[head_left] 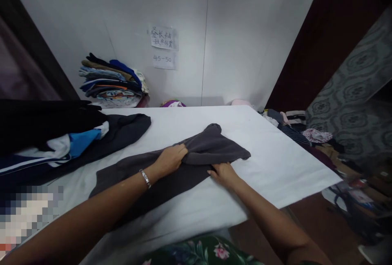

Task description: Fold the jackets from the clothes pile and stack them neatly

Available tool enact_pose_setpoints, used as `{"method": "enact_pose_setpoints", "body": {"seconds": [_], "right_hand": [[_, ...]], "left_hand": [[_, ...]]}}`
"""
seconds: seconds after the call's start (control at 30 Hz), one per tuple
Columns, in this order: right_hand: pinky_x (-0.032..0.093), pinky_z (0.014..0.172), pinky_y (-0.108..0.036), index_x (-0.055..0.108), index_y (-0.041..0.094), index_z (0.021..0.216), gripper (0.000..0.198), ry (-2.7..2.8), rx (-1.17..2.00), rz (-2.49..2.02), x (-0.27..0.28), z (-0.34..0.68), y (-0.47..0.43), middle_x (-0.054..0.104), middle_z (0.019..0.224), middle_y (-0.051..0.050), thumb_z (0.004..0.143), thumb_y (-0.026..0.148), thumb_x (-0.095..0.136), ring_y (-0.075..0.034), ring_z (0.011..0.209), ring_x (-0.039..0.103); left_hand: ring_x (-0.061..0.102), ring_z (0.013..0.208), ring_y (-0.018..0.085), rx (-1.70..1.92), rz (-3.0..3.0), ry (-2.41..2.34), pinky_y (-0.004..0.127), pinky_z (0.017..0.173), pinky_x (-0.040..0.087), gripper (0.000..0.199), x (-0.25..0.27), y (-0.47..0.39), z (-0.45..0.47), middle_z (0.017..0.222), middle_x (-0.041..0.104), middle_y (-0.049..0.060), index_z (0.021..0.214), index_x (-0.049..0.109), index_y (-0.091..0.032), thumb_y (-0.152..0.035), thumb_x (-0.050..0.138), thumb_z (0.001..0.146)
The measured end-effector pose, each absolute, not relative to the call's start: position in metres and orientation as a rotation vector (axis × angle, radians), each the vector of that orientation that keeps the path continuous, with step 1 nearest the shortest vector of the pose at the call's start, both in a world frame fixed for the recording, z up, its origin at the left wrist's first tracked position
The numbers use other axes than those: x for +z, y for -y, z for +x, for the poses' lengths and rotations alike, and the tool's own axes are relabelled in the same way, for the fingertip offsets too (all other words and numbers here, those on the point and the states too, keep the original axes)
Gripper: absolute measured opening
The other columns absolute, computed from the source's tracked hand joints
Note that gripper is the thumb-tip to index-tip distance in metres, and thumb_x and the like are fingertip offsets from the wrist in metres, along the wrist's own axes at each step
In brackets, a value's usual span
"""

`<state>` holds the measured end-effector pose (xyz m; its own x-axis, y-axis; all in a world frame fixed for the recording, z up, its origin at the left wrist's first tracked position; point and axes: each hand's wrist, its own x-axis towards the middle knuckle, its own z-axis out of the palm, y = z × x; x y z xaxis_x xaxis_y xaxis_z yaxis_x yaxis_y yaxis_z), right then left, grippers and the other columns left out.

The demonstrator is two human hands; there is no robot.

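You have two hands, one left hand (pixel 170 159) and one right hand (pixel 224 172), and one bracelet (pixel 145 178). Before you: one dark grey garment (pixel 214 148), one white table (pixel 275 159), two signs — an upper sheet (pixel 164 37) and a lower sheet (pixel 164 59) — and one folded stack (pixel 113 81), its layers too overlapped for you to count.
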<state>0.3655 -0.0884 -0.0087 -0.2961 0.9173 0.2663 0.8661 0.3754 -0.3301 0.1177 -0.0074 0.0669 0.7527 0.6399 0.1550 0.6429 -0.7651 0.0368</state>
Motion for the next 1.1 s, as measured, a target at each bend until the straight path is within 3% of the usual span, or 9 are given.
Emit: {"method": "enact_pose_setpoints", "body": {"seconds": [0.13, 0.23, 0.3, 0.4, 0.6, 0.8, 0.9, 1.0, 1.1], "right_hand": [[0.049, 0.093, -0.044, 0.065, 0.021, 0.117, 0.032, 2.280, 0.288, -1.341, 0.000, 0.358, 0.108, 0.070, 0.109, -0.011, 0.090, 0.034, 0.054, -0.026, 0.102, 0.065], [0.051, 0.091, -0.033, 0.064, 0.024, 0.116, 0.029, 2.144, 0.265, -1.074, 0.020, 0.358, 0.110, 0.069, 0.112, -0.006, 0.093, 0.027, 0.046, -0.019, 0.106, 0.063], [0.046, 0.099, -0.039, 0.061, 0.025, 0.121, 0.032, 2.023, 0.121, -1.061, 0.032, 0.361, 0.103, 0.065, 0.121, -0.007, 0.094, 0.025, 0.045, -0.020, 0.119, 0.056], [0.031, 0.109, -0.053, 0.052, 0.022, 0.133, 0.041, 1.999, -0.022, -1.335, 0.034, 0.369, 0.088, 0.049, 0.140, -0.011, 0.093, 0.033, 0.046, -0.027, 0.137, 0.034], [0.015, 0.113, -0.057, 0.037, 0.023, 0.144, 0.063, 2.295, 0.193, -1.803, -0.003, 0.373, 0.079, 0.026, 0.153, -0.010, 0.089, 0.050, 0.050, -0.031, 0.143, 0.018], [0.013, 0.114, -0.055, 0.039, 0.025, 0.142, 0.058, 2.221, 0.240, -1.702, 0.010, 0.382, 0.084, 0.027, 0.153, -0.008, 0.092, 0.054, 0.040, -0.027, 0.143, 0.017], [0.011, 0.114, -0.055, 0.038, 0.025, 0.143, 0.055, 2.203, 0.098, -1.666, 0.020, 0.377, 0.079, 0.027, 0.154, -0.008, 0.093, 0.050, 0.040, -0.027, 0.144, 0.016], [0.013, 0.113, -0.057, 0.037, 0.025, 0.143, 0.056, 2.322, 0.076, -1.619, 0.020, 0.361, 0.065, 0.025, 0.154, -0.009, 0.093, 0.049, 0.042, -0.028, 0.143, 0.016], [0.015, 0.112, -0.058, 0.035, 0.025, 0.144, 0.056, 2.354, 0.107, -1.661, 0.012, 0.343, 0.046, 0.025, 0.154, -0.011, 0.094, 0.050, 0.040, -0.028, 0.143, 0.017]], "left_hand": [[0.053, 0.107, 0.024, -0.441, -2.944, 1.152, 0.040, 0.092, 0.044, 0.026, 0.035, 0.007, 0.098, 0.113, 0.057, 0.010, 0.098, 0.053, -0.020, -0.010, 0.054, 0.074], [0.044, 0.124, 0.026, -0.643, -2.922, 1.241, 0.041, 0.102, 0.039, 0.041, 0.030, 0.001, 0.101, 0.134, 0.049, 0.011, 0.112, 0.052, -0.019, -0.011, 0.057, 0.072], [0.044, 0.125, 0.024, -0.651, -2.957, 1.249, 0.040, 0.103, 0.039, 0.053, 0.031, -0.004, 0.106, 0.136, 0.049, 0.010, 0.122, 0.050, -0.019, -0.006, 0.053, 0.071], [0.051, 0.115, 0.022, -0.647, -2.952, 1.181, 0.037, 0.097, 0.044, 0.051, 0.034, -0.008, 0.111, 0.124, 0.058, 0.007, 0.117, 0.058, -0.021, 0.001, 0.044, 0.072], [0.055, 0.109, 0.022, -0.574, -2.959, 1.128, 0.038, 0.092, 0.046, 0.045, 0.020, -0.006, 0.102, 0.115, 0.064, 0.007, 0.107, 0.066, -0.022, 0.000, 0.041, 0.076], [0.055, 0.116, 0.019, -0.764, -3.016, 1.514, 0.034, 0.104, 0.041, 0.054, 0.030, -0.006, 0.102, 0.122, 0.063, 0.004, 0.111, 0.065, -0.020, -0.002, 0.042, 0.065], [0.052, 0.121, 0.022, -0.937, -2.925, 1.519, 0.038, 0.105, 0.040, 0.041, 0.048, 0.004, 0.117, 0.129, 0.059, 0.006, 0.118, 0.061, -0.019, -0.019, 0.048, 0.079], [0.043, 0.129, 0.026, -0.877, -2.866, 1.258, 0.046, 0.108, 0.035, 0.042, 0.054, 0.013, 0.133, 0.137, 0.052, 0.010, 0.123, 0.058, -0.019, -0.038, 0.050, 0.086], [0.032, 0.137, 0.029, -0.701, -2.796, 1.128, 0.052, 0.112, 0.025, 0.043, 0.043, 0.007, 0.139, 0.146, 0.042, 0.010, 0.128, 0.054, -0.021, -0.034, 0.049, 0.088]]}}
